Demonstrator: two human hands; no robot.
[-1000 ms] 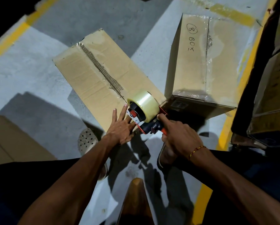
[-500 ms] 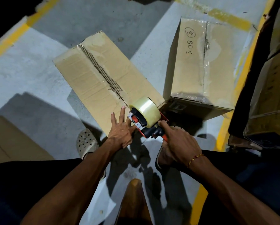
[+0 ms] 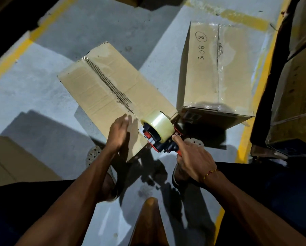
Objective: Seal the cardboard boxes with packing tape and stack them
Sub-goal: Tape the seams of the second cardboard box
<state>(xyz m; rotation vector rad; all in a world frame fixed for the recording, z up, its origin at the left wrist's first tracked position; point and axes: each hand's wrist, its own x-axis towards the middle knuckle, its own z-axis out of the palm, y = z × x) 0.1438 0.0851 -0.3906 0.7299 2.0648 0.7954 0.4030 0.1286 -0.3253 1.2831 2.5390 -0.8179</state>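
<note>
A long cardboard box (image 3: 102, 86) lies on the grey floor with a dark seam running along its top. A red and black tape dispenser (image 3: 159, 137) with a clear tape roll (image 3: 160, 124) sits at the box's near end, on the seam. My right hand (image 3: 193, 157) grips the dispenser's handle. My left hand (image 3: 119, 133) lies with straight fingers on the box top just left of the dispenser, slightly blurred. A second box (image 3: 210, 71), marked "8 BOX" and sealed with shiny tape, stands to the right.
Stacked cartons (image 3: 296, 86) rise along the right edge behind a yellow floor line (image 3: 255, 96). Flat cardboard (image 3: 10, 164) lies at the left. My perforated sandals (image 3: 93, 153) stand by the box's near end. A wooden piece (image 3: 148, 222) shows at the bottom centre.
My left hand has slid up from the box's near edge onto its top beside the dispenser. The dispenser and right hand stay at the box's near end.
</note>
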